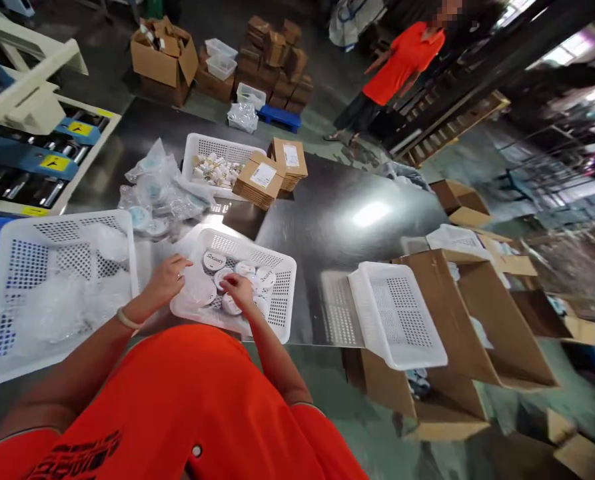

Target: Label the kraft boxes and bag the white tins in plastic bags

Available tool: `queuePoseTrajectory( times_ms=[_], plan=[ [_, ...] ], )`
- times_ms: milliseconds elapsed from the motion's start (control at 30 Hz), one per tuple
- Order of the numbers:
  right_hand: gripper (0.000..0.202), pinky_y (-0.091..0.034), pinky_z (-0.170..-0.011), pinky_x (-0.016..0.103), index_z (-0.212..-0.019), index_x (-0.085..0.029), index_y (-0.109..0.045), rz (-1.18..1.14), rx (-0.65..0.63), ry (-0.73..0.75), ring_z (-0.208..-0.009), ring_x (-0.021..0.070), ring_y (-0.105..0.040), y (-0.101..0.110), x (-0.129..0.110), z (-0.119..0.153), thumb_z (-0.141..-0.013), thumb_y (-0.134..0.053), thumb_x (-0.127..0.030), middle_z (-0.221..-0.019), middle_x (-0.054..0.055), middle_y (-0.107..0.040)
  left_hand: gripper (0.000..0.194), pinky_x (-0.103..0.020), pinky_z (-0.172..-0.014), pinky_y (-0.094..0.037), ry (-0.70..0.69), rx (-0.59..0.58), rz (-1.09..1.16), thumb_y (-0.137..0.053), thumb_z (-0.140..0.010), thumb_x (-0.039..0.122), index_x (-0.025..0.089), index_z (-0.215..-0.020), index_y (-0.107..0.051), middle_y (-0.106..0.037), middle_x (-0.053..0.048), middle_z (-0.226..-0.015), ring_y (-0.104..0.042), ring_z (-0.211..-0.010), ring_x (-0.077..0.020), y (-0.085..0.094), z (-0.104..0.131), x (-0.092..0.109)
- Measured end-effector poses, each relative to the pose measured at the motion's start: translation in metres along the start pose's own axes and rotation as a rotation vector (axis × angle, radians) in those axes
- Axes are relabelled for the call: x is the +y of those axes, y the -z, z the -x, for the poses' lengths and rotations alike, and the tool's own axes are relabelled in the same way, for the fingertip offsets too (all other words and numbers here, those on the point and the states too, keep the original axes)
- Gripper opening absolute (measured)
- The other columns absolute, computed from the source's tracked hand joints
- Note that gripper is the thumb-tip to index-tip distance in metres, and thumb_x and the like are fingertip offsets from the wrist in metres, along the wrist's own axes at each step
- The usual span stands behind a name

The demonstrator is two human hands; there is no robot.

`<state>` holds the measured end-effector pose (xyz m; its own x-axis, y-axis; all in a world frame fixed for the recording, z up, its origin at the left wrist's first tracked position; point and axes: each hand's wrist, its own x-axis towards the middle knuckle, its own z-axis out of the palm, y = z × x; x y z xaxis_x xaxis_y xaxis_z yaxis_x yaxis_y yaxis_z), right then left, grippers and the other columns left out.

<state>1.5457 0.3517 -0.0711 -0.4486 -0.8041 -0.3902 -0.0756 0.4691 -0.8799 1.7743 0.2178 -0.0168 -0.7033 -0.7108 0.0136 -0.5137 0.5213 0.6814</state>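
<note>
In front of me a white perforated basket (283,293) holds several round white discs (214,261), some with dark lettering. At its left side, my left hand (166,285) has its fingers pinched at the edge of a clear plastic bag (197,285); a round shape shows inside the bag. My right hand (240,291) reaches into the basket, its fingertips closed on the edge of a small white disc (222,279). Part of that disc is hidden by the fingers.
A basket of clear bags (132,267) stands left. Bagged round pieces (152,190), a basket of small parts (192,150) and flat cartons (262,179) lie behind. A tilted basket (402,313) and open boxes (502,320) are right. A person (394,63) stands beyond the table.
</note>
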Motion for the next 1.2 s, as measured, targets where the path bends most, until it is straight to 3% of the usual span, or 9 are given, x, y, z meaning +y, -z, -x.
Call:
queuePoseTrajectory(
  times_ms=[133, 233, 400, 500, 633, 833, 1000, 1100, 1200],
  plan=[
    [0.052, -0.054, -0.104, 0.042, -0.136, -0.016, -0.071, 0.629, 0.185, -0.112, -0.135, 0.0351, -0.062, 0.054, 0.008, -0.008, -0.084, -0.076, -0.012, -0.137, 0.02, -0.074, 0.08, -0.04, -0.106, -0.065, -0.046, -0.152, 0.017, -0.056, -0.074, -0.002, 0.018, -0.15, -0.068, -0.069, -0.014, -0.15, -0.073, -0.128, -0.0302, -0.012, 0.009, 0.009],
    [0.031, -0.054, -0.103, 0.041, -0.122, -0.016, -0.071, 0.793, 0.092, -0.149, -0.132, 0.0349, -0.064, 0.075, 0.006, -0.002, -0.09, -0.071, -0.015, -0.132, 0.021, -0.074, 0.078, -0.039, -0.103, -0.066, -0.018, -0.148, 0.06, -0.054, -0.076, -0.005, 0.022, -0.147, -0.073, -0.069, -0.013, -0.152, -0.075, -0.124, -0.0279, -0.024, 0.003, 0.018],
    [0.029, -0.06, -0.09, 0.038, -0.123, -0.025, -0.057, 0.075, 0.189, 0.238, -0.101, 0.0249, -0.073, 0.072, -0.018, 0.031, -0.106, -0.062, -0.048, -0.119, 0.009, -0.075, 0.036, -0.038, -0.094, -0.067, 0.035, -0.069, 0.149, -0.061, -0.082, 0.004, 0.018, -0.104, -0.085, -0.081, -0.01, -0.113, -0.078, -0.093, -0.0234, -0.042, -0.016, 0.029],
    [0.04, -0.058, -0.068, 0.033, -0.128, -0.03, -0.053, -0.165, -0.076, 0.37, -0.071, 0.0201, -0.069, 0.057, -0.037, 0.048, -0.105, -0.065, -0.061, -0.101, 0.001, -0.074, 0.038, -0.037, -0.095, -0.067, -0.034, -0.054, 0.258, -0.062, -0.078, 0.007, 0.019, -0.105, -0.085, -0.083, -0.009, -0.113, -0.077, -0.094, -0.0232, -0.046, -0.02, 0.037],
    [0.031, -0.053, -0.066, 0.032, -0.138, -0.027, -0.058, 0.329, -0.199, 0.252, -0.064, 0.0217, -0.069, 0.043, -0.057, 0.056, -0.112, -0.06, -0.045, -0.086, -0.001, -0.073, 0.059, -0.044, -0.115, -0.064, -0.072, -0.018, 0.285, -0.062, -0.075, 0.006, 0.02, -0.128, -0.084, -0.081, -0.01, -0.136, -0.076, -0.125, -0.029, -0.042, -0.017, 0.041],
    [0.069, -0.054, -0.081, 0.037, -0.164, -0.029, -0.057, 1.048, -0.077, 0.199, -0.097, 0.0333, -0.08, 0.049, -0.072, 0.054, -0.102, -0.083, -0.039, -0.126, 0.016, -0.08, 0.063, -0.048, -0.119, -0.061, 0.057, -0.126, 0.282, -0.058, -0.078, 0.003, 0.016, -0.133, -0.085, -0.08, -0.014, -0.14, -0.075, -0.128, -0.0303, -0.039, -0.038, 0.048],
    [0.016, -0.053, -0.08, 0.033, -0.105, -0.019, -0.081, 0.744, 0.036, 0.329, -0.084, 0.0255, -0.074, 0.086, -0.075, 0.024, -0.096, -0.07, -0.025, -0.094, 0.009, -0.082, 0.041, -0.042, -0.099, -0.069, 0.126, -0.089, 0.623, -0.066, -0.092, 0.02, 0.016, -0.128, -0.086, -0.08, -0.016, -0.137, -0.077, -0.114, -0.0267, -0.042, -0.076, 0.054],
    [0.024, -0.046, -0.067, 0.032, -0.074, -0.022, -0.072, 0.669, 0.21, 0.22, -0.064, 0.0223, -0.061, 0.117, -0.07, 0.01, -0.091, -0.068, -0.038, -0.063, 0.002, -0.067, 0.035, -0.035, -0.091, -0.069, 0.08, 0.05, 0.741, -0.075, -0.093, 0.032, 0.017, -0.123, -0.087, -0.075, -0.017, -0.143, -0.076, -0.119, -0.0271, -0.042, -0.073, 0.045],
    [0.029, -0.045, -0.065, 0.034, -0.073, -0.022, -0.074, 0.762, 0.372, 0.089, -0.067, 0.0256, -0.064, 0.151, -0.059, -0.003, -0.091, -0.066, -0.043, -0.066, 0.006, -0.071, 0.027, -0.033, -0.086, -0.067, 0.172, 0.137, 0.615, -0.073, -0.091, 0.023, 0.017, -0.114, -0.085, -0.081, -0.014, -0.124, -0.078, -0.106, -0.0239, -0.029, -0.054, 0.017]
  ],
)
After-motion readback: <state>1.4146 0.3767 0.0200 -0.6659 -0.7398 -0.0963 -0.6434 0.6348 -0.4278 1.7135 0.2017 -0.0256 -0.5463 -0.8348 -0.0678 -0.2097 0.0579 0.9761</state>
